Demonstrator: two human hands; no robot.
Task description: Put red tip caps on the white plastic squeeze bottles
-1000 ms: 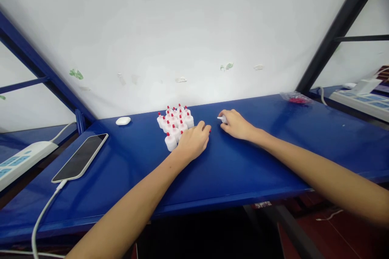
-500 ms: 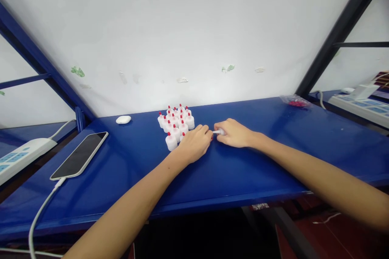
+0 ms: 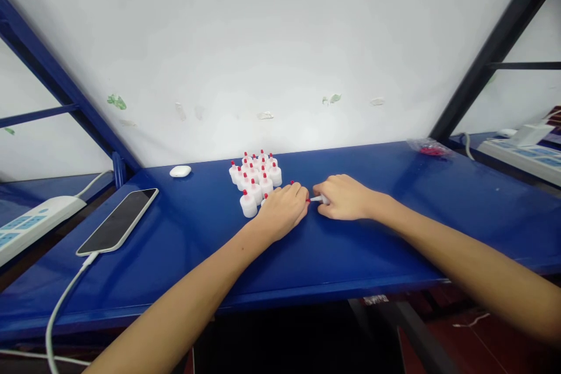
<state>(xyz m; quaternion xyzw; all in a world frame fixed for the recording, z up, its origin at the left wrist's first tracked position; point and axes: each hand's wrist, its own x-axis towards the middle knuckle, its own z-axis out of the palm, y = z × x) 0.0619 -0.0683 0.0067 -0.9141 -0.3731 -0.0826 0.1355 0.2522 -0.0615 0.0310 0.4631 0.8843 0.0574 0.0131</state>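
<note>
My right hand point(image 3: 344, 196) is closed around a small white squeeze bottle point(image 3: 325, 199), laid on its side with the narrow nozzle pointing left. At the nozzle's tip is a red cap point(image 3: 308, 200), pinched in the fingertips of my left hand point(image 3: 284, 207). Most of the bottle's body is hidden in my right palm. Left of my hands stands a cluster of several white bottles point(image 3: 248, 205) with red pointed caps, upright and close together. Another red tip point(image 3: 292, 182) shows just behind my left knuckles; what it sits on is hidden.
A phone point(image 3: 118, 222) on a white cable lies on the left of the blue table point(image 3: 350, 257). A white earbud case point(image 3: 180, 171) sits near the wall. At the back right lies a clear bag point(image 3: 432, 148) with red pieces. Power strips point(image 3: 39, 222) flank the table.
The red cap now shows at the nozzle tip in my left fingertips. A red tip has come into view behind my left hand. The whole view has shifted slightly.
</note>
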